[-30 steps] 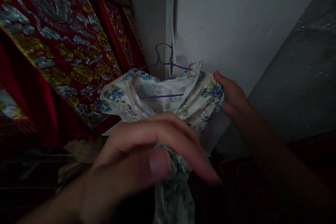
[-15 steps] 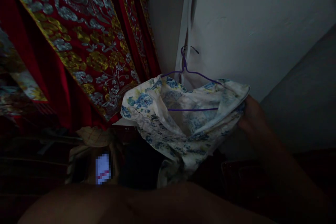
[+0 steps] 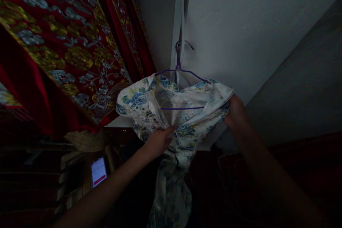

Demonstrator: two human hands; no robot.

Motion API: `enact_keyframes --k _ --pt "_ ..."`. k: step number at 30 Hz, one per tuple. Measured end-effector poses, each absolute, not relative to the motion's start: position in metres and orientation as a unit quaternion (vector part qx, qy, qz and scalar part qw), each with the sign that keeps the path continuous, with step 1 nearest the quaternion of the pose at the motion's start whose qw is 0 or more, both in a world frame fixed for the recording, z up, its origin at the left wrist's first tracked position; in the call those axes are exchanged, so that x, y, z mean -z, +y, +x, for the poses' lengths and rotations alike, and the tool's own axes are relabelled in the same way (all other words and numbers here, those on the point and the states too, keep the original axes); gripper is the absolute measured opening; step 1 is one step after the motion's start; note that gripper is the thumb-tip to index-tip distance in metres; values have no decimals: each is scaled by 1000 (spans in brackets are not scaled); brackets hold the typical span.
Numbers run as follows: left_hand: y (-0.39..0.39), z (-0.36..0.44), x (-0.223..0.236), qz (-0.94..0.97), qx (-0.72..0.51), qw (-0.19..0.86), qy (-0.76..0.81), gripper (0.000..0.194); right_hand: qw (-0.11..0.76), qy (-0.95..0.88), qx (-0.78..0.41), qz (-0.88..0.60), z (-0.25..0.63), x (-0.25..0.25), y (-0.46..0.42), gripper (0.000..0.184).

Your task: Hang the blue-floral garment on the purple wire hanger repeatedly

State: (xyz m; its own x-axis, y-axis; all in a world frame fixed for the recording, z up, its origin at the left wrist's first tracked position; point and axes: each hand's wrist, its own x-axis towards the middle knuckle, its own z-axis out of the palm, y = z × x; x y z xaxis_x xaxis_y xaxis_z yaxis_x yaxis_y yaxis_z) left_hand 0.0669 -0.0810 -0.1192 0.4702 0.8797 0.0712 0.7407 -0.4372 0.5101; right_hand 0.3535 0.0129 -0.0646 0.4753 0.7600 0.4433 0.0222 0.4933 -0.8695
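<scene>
Forward-down head view, seemingly near garment (image 3: 185, 140)

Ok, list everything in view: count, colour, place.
floral garment: 1, white with blue flowers, centre
hanger: 1, purple, at garment's shoulders
cable: 1, white, upper middle
wall: count unclear, grey, behind
embroidered cloth: several panels, red with gold and silver, left
lit phone: 1, white and red screen, lower left
checked item: 1, beige, lower left
other things: too dark to count
left hand: 1, bare, at garment's front
right hand: 1, bare, gripping garment's edge

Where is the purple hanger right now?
Near the centre of the head view, the hanger supports the garment, above the left hand, its hook beside the white cable.
</scene>
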Motion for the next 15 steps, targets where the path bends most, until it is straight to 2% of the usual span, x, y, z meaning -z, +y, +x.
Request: enact_keyframes --k 2,6,7,9,10,13,15 --pt "-77 64 140 831 -167 216 485 26 740 -414 -268 -457 355 64 9 37" --pt "-95 70 158 800 -283 234 474 27 751 -414 -60 -511 337 85 -33 48" --pt "-101 73 161 783 -328 238 472 25 753 -412 -40 -511 326 97 -51 45" --pt "-113 80 168 747 -407 242 466 21 763 -372 -122 -514 297 127 -90 29" --pt "-118 84 171 732 -438 244 462 20 733 -374 -206 -530 280 143 -108 27" --pt "-128 91 176 703 -498 244 444 15 619 -416 -424 -514 235 179 -145 36" --pt "-133 94 177 689 -530 248 427 15 590 -446 -474 -478 215 185 -151 37"
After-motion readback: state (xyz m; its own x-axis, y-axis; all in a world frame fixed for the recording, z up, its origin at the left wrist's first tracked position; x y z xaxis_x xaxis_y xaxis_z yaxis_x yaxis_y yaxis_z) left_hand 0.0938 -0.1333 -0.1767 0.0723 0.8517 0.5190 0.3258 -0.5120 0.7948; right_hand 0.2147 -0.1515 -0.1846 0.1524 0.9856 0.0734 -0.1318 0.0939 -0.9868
